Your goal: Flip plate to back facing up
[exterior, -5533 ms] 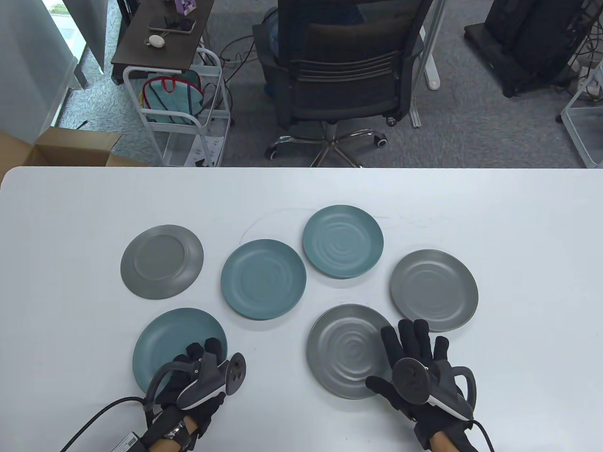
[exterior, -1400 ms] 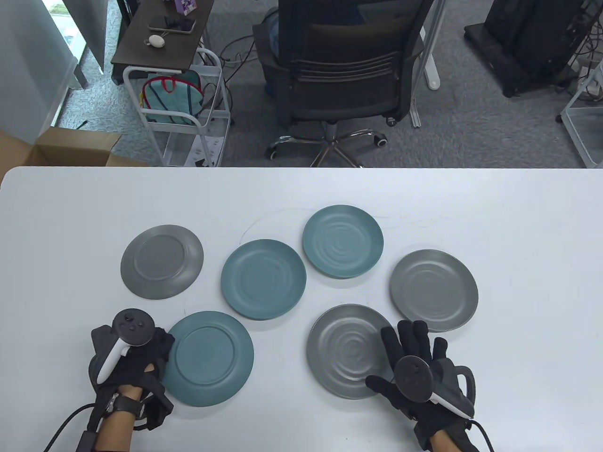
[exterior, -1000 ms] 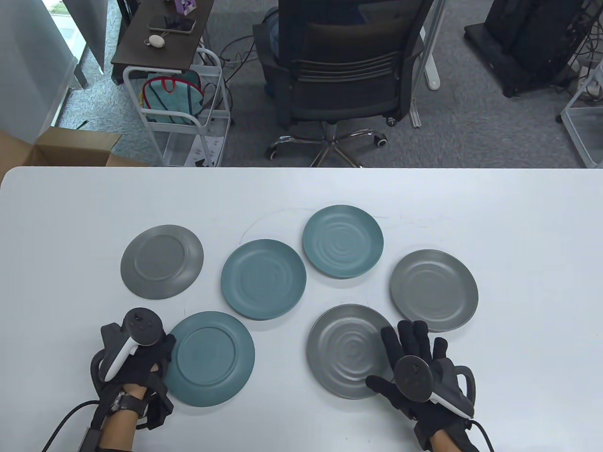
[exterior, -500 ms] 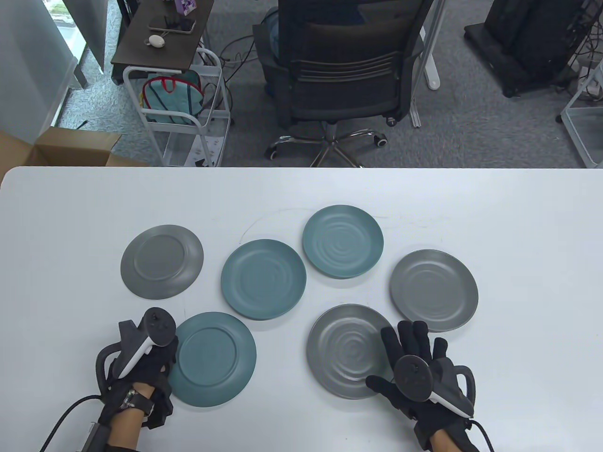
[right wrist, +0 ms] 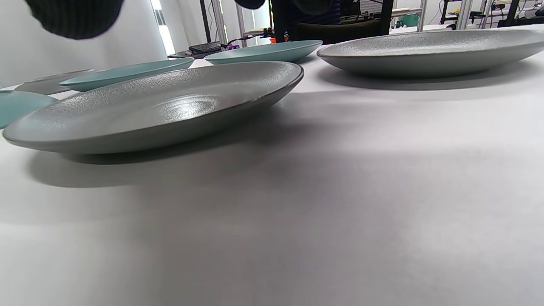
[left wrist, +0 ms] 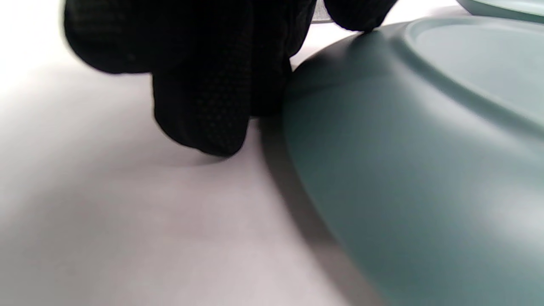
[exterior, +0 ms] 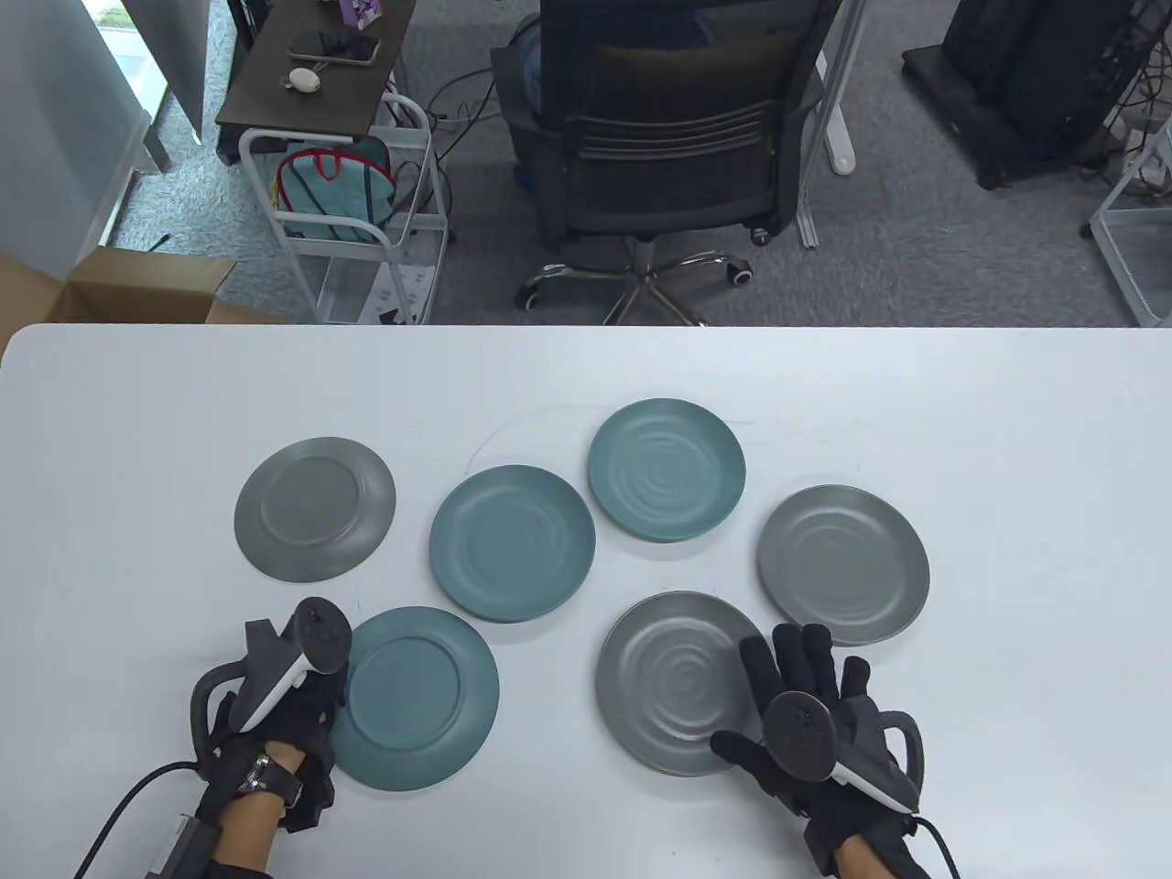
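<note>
Left hand [exterior: 275, 710] touches flipped teal plate's [exterior: 414, 698] left rim.

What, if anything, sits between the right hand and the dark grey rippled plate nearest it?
Nothing visible: the right hand lies open at the dark grey rippled plate, its fingers over the right rim, the table bare beside it.

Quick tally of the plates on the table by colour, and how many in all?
Teal plates: 3
Grey plates: 3
Total: 6 plates
</note>
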